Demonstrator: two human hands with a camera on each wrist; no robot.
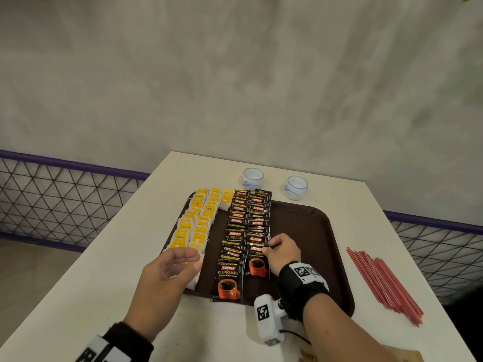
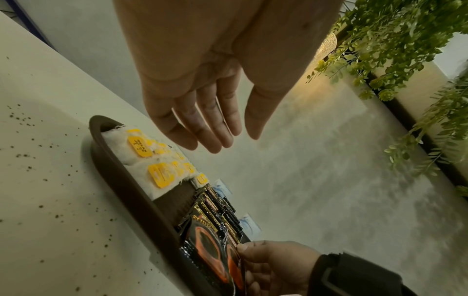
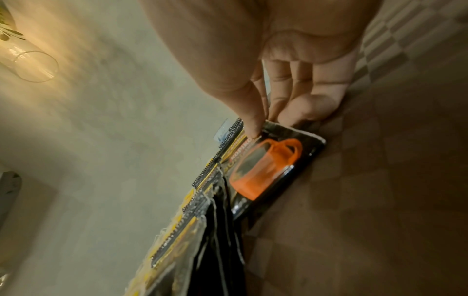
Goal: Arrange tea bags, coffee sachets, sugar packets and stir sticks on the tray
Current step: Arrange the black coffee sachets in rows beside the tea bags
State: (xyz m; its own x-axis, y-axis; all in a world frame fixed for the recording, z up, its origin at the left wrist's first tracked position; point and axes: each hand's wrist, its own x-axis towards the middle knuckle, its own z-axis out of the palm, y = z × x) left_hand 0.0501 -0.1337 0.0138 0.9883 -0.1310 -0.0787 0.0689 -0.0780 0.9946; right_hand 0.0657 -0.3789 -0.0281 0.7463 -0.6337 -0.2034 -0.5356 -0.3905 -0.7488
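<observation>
Tea bags (image 1: pixel 194 223) with yellow tags fill the left side of the brown tray (image 1: pixel 308 231) in overlapping rows, at lower centre of the head view. The left hand (image 1: pixel 167 270) hovers over their nearest end, fingers (image 2: pixel 202 128) straight, slightly spread and holding nothing. Right of them, two columns of black coffee sachets (image 1: pixel 245 226) run toward the bottom of the frame. The right hand (image 1: pixel 283 253) grips the nearest sachet (image 1: pixel 257 262) of the right column, thumb on its printed face near the top edge and fingers curled at its right edge. Upper right of the tray stand two white cups (image 1: pixel 295 187). Red stir sticks (image 1: pixel 384 283) lie on the table (image 1: pixel 91 270) at far right.
</observation>
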